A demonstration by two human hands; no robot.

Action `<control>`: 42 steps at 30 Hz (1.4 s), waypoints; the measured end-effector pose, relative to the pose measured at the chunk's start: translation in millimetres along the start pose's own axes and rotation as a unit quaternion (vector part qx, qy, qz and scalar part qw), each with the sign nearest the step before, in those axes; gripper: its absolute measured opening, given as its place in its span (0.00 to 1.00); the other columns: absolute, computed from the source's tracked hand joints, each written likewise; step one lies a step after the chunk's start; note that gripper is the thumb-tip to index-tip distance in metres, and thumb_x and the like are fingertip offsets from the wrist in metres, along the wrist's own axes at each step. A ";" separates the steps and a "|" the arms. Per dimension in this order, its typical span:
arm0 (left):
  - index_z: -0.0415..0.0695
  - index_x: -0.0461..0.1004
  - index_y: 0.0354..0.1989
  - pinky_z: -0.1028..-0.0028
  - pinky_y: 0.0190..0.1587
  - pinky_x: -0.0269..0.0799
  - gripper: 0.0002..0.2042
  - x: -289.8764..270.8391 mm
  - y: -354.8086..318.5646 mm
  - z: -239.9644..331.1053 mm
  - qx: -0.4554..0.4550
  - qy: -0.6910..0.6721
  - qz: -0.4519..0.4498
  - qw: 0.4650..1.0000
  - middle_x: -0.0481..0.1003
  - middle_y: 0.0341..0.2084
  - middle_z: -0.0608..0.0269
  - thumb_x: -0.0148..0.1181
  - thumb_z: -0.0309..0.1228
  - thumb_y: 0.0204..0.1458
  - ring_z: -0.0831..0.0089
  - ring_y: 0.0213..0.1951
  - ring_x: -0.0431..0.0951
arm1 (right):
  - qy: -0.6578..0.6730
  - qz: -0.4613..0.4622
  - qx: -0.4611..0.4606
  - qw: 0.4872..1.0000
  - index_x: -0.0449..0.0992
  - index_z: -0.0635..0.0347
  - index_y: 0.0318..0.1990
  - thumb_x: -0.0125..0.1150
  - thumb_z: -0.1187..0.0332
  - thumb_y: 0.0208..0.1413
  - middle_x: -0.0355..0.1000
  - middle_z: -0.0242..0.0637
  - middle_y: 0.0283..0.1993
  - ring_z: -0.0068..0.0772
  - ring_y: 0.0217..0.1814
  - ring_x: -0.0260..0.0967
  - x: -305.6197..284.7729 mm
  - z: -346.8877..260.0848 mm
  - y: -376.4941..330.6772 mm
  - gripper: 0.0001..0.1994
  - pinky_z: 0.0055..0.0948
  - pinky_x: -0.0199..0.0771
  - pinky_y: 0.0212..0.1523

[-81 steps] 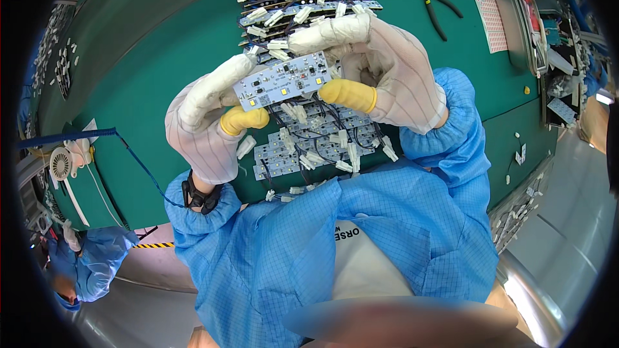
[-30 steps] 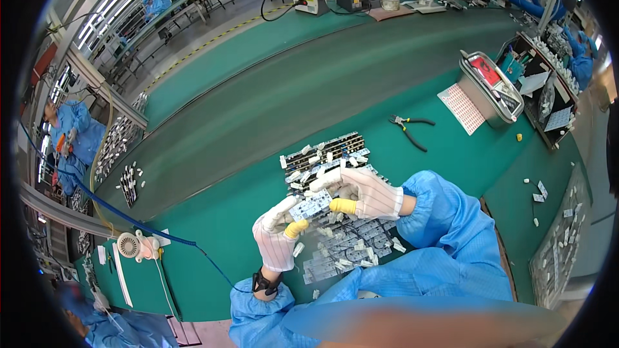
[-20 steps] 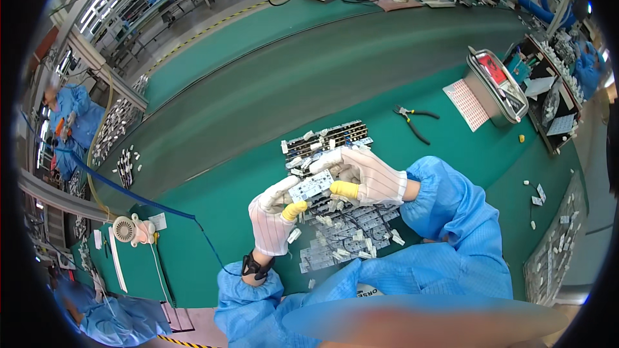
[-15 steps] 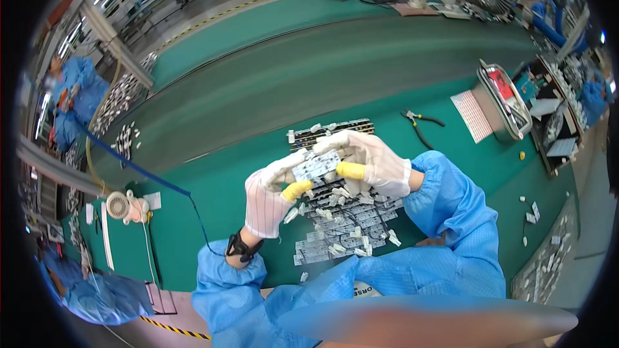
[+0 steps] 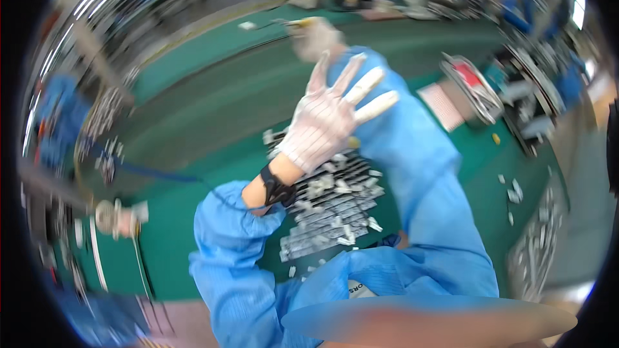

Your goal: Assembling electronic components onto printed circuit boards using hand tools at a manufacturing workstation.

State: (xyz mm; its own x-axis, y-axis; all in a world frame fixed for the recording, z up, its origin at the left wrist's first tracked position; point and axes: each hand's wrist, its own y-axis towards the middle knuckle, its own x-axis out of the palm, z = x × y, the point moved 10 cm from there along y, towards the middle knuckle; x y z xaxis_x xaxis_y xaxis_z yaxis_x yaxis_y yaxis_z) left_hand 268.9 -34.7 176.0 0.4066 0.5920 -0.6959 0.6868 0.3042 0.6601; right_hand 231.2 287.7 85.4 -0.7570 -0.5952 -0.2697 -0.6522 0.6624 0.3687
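My left hand (image 5: 322,119), in a striped white glove with a yellow-tipped thumb, hangs over the pile of circuit strips with its fingers spread and nothing visible in it. My right hand (image 5: 317,40), also gloved, reaches far across the bench, its yellow-tipped fingers pinched together. From that pinch a thin dark wire lead (image 5: 271,24) runs left to a small white connector (image 5: 247,26); motion blur hides anything more in the grip. Below my left hand, circuit strips (image 5: 303,238) lie in overlapping rows, with white connectors (image 5: 343,187) strewn on them.
A small fan (image 5: 108,218) stands on the left of the green bench (image 5: 213,264). On the right are a printed sheet (image 5: 441,107), a metal tray (image 5: 480,93) with red contents, and a clear bag (image 5: 536,251). A dark green belt (image 5: 225,96) crosses beyond; people work farther off.
My hands have parted. The circuit strip they held together no longer shows between them. My right hand has swung far forward with the wire; my left has risen rightward and spread its fingers.
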 end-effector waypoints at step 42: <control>0.37 0.64 0.44 0.79 0.32 0.65 0.15 2.8 -219.8 -150.6 -0.574 -0.589 0.260 0.506 0.67 0.25 0.67 0.45 0.39 0.59 0.79 0.25 0.64 | -0.330 0.193 -0.119 0.916 0.58 0.61 0.54 0.63 0.58 0.43 0.66 0.45 0.44 0.41 0.37 0.70 174.5 -166.4 -132.9 0.32 0.33 0.70 0.39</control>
State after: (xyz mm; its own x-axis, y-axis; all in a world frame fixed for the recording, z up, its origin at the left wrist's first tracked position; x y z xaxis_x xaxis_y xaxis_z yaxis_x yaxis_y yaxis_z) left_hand 28.4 12.5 71.6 0.8940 0.1638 0.4170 -0.2240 0.9695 0.0995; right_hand 192.6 20.1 137.3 -0.8405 0.1206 -0.5282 -0.3621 0.6001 0.7133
